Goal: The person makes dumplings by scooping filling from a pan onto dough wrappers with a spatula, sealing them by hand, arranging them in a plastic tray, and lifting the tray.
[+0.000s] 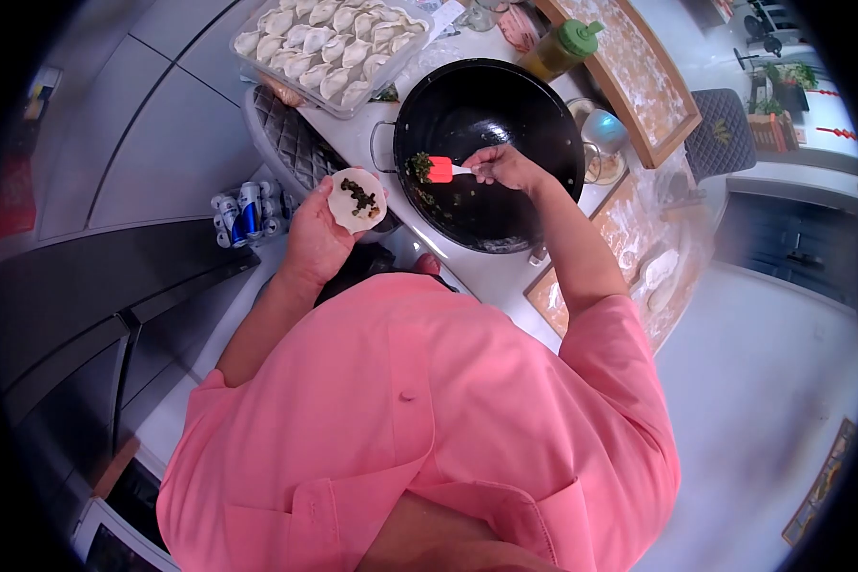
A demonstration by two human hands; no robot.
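On my left hand [316,238] rests a round dumpling wrapper [345,215], its edge held by the fingers, left of the pot. Dark green chopped filling [358,196] lies in the wrapper's middle. My right hand [507,168] grips the pale handle of a red spatula [439,170] over the wide black pot [505,105]. A clump of green filling [419,167] sits at the spatula's tip, close to the pot's left wall. More bits of filling stick to the pot's lower left inside.
A clear tray [241,65] of folded dumplings stands at the back left. Behind the pot are a green-capped bottle [572,43] and a floury wooden board [643,57]. Another floured board [620,248] lies right. Cans [249,208] stand low at left.
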